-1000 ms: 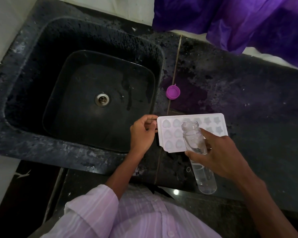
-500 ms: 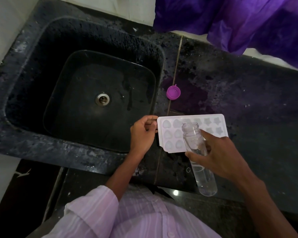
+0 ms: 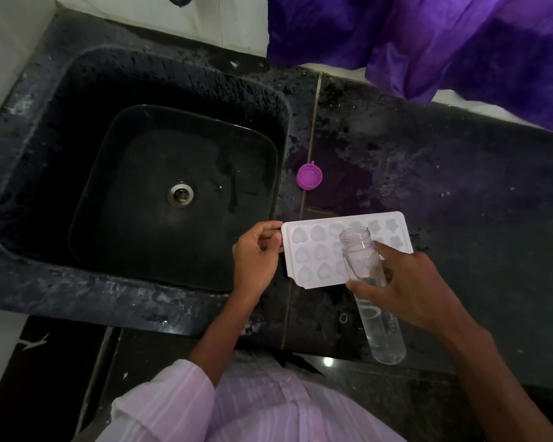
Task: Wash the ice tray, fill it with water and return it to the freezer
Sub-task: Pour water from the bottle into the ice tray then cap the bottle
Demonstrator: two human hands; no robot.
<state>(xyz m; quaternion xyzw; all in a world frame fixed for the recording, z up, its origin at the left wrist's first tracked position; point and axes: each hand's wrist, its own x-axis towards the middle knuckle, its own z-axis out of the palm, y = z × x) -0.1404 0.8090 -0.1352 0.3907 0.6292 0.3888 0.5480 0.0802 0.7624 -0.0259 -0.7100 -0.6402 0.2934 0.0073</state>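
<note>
A white ice tray (image 3: 316,250) with heart and star moulds lies on the dark counter just right of the sink. My left hand (image 3: 256,256) pinches the tray's left edge. My right hand (image 3: 399,287) grips a clear plastic bottle (image 3: 363,260) with water in it, held over the tray's right half, its open mouth pointing away from me. The bottle and my right hand hide part of the tray's right side.
A black sink (image 3: 45,269) with a metal drain (image 3: 180,194) fills the left. A purple bottle cap (image 3: 309,177) lies on the stone counter (image 3: 460,193) behind the tray. Purple cloth (image 3: 444,43) hangs at the back right.
The bottle and my right hand have barely shifted over the tray. My left hand stays on the tray's left edge.
</note>
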